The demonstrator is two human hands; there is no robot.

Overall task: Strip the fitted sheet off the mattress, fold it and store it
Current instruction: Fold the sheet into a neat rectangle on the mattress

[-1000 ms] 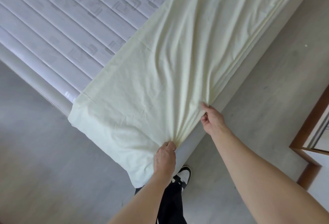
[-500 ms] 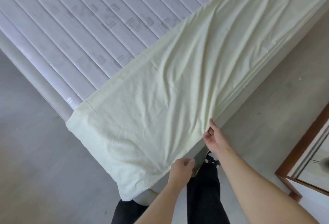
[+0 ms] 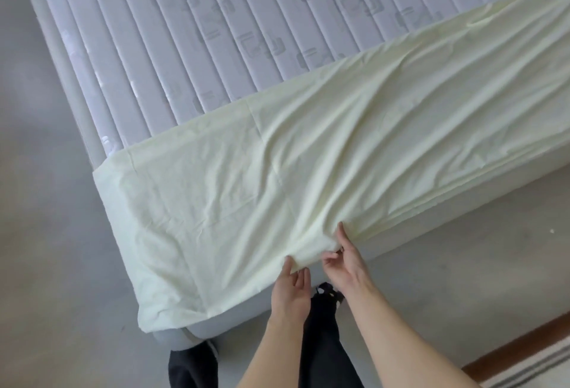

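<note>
1. Mid-strip, as judged: pale yellow fitted sheet [image 3: 308, 156] already folded back in a long band along the near edge of the mattress [image 3: 216, 33], quilted grey top bare on the far and left side.
2. Still draped over the near left corner, hanging down the side there; not yet off the bed.
3. Left hand [image 3: 291, 292] at the sheet's near edge, fingers [image 3: 288, 266] mostly straight, tips tucked under the bunched hem; true grip or mere touch impossible to tell.
4. Right hand [image 3: 342, 267] just beside it, thumb up against the gathered cloth, fingers loosely curled toward the hem; apparently pinching a fold, though hidden in part by the cloth.
5. Wrinkles fanning out from the 2 hands, a sign of tension drawn toward the near edge.
6. Below: dark trousers and a shoe [image 3: 328, 290] on the grey floor [image 3: 46, 233]; a wooden frame edge [image 3: 524, 344] at the near right.
7. Next, likely: firm hold on the hem with both hands, then a pull toward the near side to free the corner.
8. Needed: enough lift to clear the corner without snagging.
</note>
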